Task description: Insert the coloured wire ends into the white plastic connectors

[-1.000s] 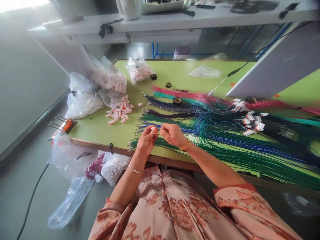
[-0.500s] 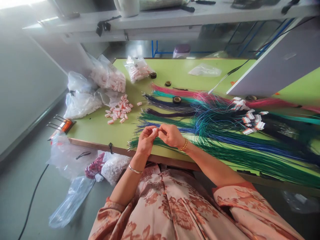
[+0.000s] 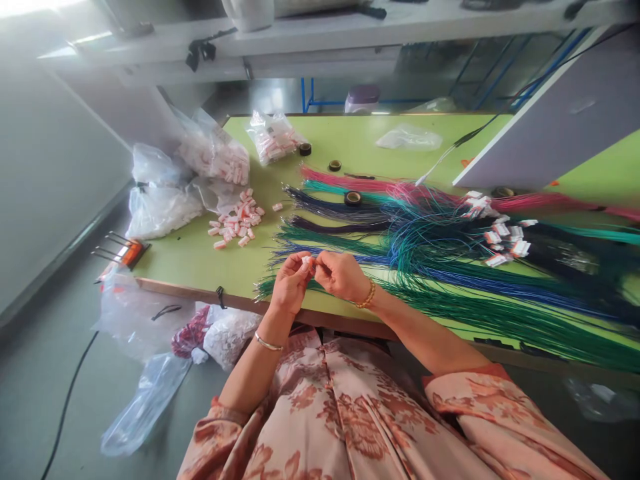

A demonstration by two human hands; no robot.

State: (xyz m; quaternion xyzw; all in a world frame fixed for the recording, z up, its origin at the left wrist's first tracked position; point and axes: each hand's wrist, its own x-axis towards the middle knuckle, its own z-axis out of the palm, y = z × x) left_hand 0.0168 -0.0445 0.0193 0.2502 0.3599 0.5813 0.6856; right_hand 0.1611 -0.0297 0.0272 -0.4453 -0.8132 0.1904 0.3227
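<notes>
At the table's front edge, my left hand [image 3: 290, 283] pinches a small white and orange connector [image 3: 307, 261]. Touching its right side is my right hand [image 3: 341, 275], its fingers closed on something I cannot make out. Bundles of green wires [image 3: 450, 300] and blue wires [image 3: 440, 270] run beneath and to the right of my hands. Left of them lies a loose pile of similar connectors [image 3: 237, 220]. Further right, several white connectors [image 3: 505, 237] sit on the wires.
Plastic bags of connectors [image 3: 215, 150] stand at the back left of the green table [image 3: 180, 263]. Tape rolls [image 3: 353, 198] lie among pink and dark wires. An orange holder with metal prongs [image 3: 131, 253] is at the left corner. A shelf [image 3: 320, 40] crosses above.
My right hand has turned slightly, and its fingers have moved a little at the connector. More of the connector's white and orange body shows between my hands.
</notes>
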